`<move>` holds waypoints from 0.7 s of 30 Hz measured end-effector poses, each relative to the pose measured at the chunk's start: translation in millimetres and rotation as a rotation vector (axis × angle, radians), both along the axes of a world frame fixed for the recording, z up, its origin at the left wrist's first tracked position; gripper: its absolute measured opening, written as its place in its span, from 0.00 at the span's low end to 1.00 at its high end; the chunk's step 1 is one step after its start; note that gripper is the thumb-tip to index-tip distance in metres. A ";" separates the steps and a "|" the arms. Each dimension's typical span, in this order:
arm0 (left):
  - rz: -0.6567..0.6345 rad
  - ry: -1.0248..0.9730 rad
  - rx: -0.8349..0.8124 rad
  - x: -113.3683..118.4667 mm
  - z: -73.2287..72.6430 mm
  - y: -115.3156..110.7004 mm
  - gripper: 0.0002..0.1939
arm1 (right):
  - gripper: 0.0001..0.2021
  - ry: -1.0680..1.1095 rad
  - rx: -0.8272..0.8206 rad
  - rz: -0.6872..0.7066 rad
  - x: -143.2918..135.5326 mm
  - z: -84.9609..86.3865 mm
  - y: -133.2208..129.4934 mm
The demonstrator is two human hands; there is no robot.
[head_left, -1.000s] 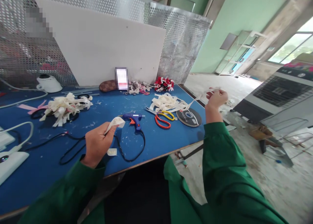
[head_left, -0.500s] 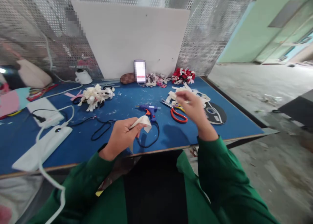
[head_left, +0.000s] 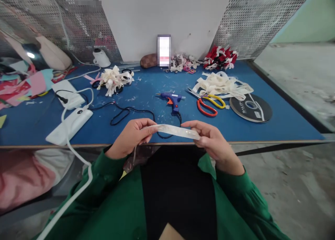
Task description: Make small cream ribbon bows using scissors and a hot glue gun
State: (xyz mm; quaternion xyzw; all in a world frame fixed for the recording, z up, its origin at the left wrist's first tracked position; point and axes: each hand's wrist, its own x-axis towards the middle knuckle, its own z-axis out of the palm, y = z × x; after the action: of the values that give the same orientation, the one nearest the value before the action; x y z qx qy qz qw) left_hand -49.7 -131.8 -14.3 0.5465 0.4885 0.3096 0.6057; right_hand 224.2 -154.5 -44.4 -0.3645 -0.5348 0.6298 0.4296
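Note:
A pale cream ribbon (head_left: 178, 131) is stretched between my two hands above the table's front edge. My left hand (head_left: 134, 135) pinches its left end, and a thin tail hangs below that hand. Closed on the ribbon's right end is my right hand (head_left: 214, 140). Just beyond the ribbon lies a blue glue gun (head_left: 173, 100), its black cord looping toward me. Scissors with red and yellow handles (head_left: 207, 110) rest to its right, beside a heap of cream ribbon (head_left: 218, 84).
A black spool (head_left: 244, 110) lies at the right of the blue table (head_left: 141, 82). Bow piles, one cream (head_left: 113, 80) and one red (head_left: 220, 57), stand farther back. White power strips (head_left: 69, 126) with cables are at left; a lit phone (head_left: 164, 51) leans at the back.
My right hand has come down and left from above the cream heap and now holds the ribbon's right end. The ribbon, earlier curled in my left hand, is drawn out. The view has shifted.

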 end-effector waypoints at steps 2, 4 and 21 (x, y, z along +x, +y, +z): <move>0.017 -0.050 -0.048 -2.8 -4.9 1.8 0.13 | 0.20 -0.048 -0.032 -0.079 9.9 -2.8 -5.0; 0.037 -0.107 -0.083 -6.9 -7.1 4.4 0.12 | 0.16 -0.133 -0.054 -0.221 17.7 -5.0 -8.6; 0.870 -0.583 0.009 -25.2 -11.4 11.1 0.09 | 0.14 -0.184 -0.039 -0.435 -1.0 -15.7 1.1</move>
State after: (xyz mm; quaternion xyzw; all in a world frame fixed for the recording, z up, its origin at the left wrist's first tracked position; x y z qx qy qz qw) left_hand -74.9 -120.8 -25.8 0.1866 0.4799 0.6739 0.5298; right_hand 223.3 -153.4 -60.1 -0.5353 -0.4683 0.4966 0.4975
